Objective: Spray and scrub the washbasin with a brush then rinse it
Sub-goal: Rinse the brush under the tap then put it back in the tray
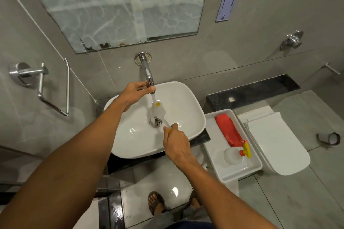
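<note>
Under the wall tap (148, 72), water runs into the white washbasin (186, 102), which sits on the dark table beside a tray (212, 147) w/ the spray bottle (232, 152). Looks like the rinse step: keep the brush (158, 110) in the stream, turn it, then sweep the bowl toward the drain (154, 122). Left hand (135, 93) clamps the spout; right hand (176, 143) grips the brush handle, bristles just beyond it, between both hands.
</note>
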`<state>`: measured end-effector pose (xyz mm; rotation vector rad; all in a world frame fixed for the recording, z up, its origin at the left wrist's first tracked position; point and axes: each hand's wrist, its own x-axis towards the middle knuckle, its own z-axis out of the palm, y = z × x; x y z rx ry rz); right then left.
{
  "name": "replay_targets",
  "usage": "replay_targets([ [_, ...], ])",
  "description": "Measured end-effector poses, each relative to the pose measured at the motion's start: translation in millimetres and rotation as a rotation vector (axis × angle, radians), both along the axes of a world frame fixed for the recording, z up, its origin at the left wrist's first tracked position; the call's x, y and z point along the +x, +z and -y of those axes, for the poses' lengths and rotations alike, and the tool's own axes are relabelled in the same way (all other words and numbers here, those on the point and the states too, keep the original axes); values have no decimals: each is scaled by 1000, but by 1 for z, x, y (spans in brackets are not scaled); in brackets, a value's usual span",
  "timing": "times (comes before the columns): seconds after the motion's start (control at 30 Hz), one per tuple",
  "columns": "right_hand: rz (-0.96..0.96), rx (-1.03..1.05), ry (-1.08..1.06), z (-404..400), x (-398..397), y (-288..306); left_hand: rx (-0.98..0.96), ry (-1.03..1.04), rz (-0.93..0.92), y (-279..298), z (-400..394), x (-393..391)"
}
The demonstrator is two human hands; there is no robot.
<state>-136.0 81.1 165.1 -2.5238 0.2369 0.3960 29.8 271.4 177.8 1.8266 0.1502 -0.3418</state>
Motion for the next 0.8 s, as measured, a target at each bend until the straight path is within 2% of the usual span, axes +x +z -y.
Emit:
replay_targets([
  [0.47, 20, 32, -20, 2, -2, -1, -59, 112, 51, -6, 13, -5],
  [0.67, 29, 52, -1, 3, -3, -3, 3, 215, 120, -6, 23, -9],
  [0.8, 36, 72, -5, 5, -3, -3, 171, 339, 172, -10, 32, -10],
])
